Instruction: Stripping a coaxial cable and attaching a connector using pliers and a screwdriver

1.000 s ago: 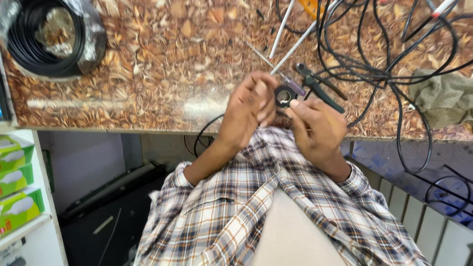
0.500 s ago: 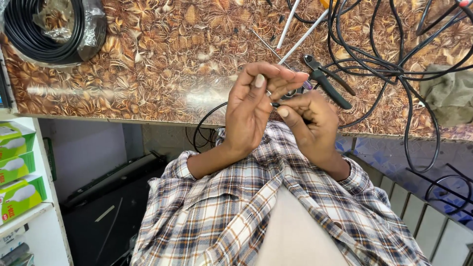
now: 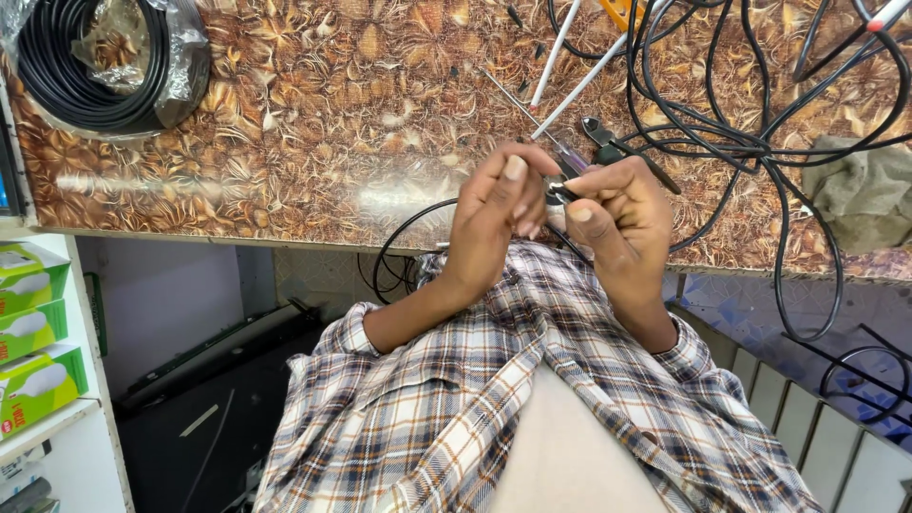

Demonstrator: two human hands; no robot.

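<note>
fingertips (image 3: 514, 171) of the left hand (image 3: 494, 214) and right hand (image 3: 622, 214) are pinching a small black cable end (image 3: 556, 192) between them, closed tight, above the patterned worktop (image 3: 313, 123)

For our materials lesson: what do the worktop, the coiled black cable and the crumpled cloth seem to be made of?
Brown leaf-patterned worktop: probably glossy laminate, it reflects light. Coiled black cable: rubber or plastic sheath, smooth, in clear plastic wrap. Crumpled grey-green cloth: soft matte fabric, creased.

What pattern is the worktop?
Glossy brown-gold leaf print on the worktop, clearest in the head view.
</note>
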